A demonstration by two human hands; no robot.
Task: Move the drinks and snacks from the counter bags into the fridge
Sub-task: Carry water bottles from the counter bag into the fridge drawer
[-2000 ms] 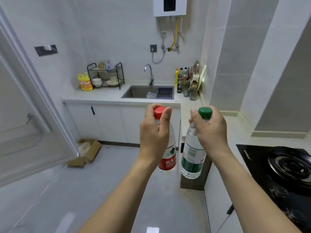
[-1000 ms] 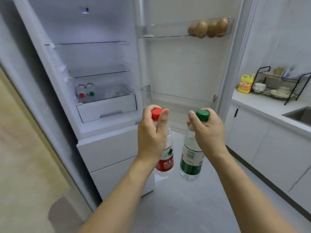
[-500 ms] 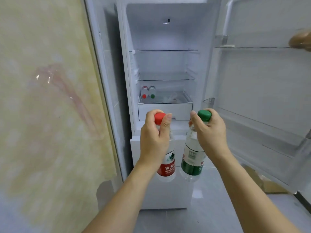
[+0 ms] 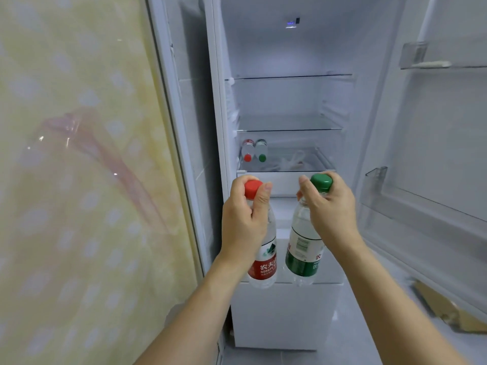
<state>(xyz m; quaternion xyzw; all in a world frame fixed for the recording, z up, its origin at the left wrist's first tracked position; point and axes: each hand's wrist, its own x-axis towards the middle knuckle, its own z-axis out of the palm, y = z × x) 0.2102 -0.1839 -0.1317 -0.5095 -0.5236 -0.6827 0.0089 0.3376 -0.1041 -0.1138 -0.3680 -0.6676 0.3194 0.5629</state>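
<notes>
Hands before open fridge [image 4: 287,101]: left hand [image 4: 243,219] grips red-capped bottle [image 4: 263,262] at neck, right hand [image 4: 330,212] grips green-capped bottle [image 4: 303,254] likewise.

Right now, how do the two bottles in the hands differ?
The red-capped bottle, gripped by the left hand, has a red label; the green-capped bottle, gripped by the right hand, has a green label. The red-capped bottle hangs near upright; the green-capped bottle tilts, its base toward the other. Both are clear, capped, and held by the neck before the open fridge.

Red-label bottle [image 4: 263,262] reads "农夫" w/ "NONGFU"; green-label bottle [image 4: 301,256] text unreadable.
</notes>
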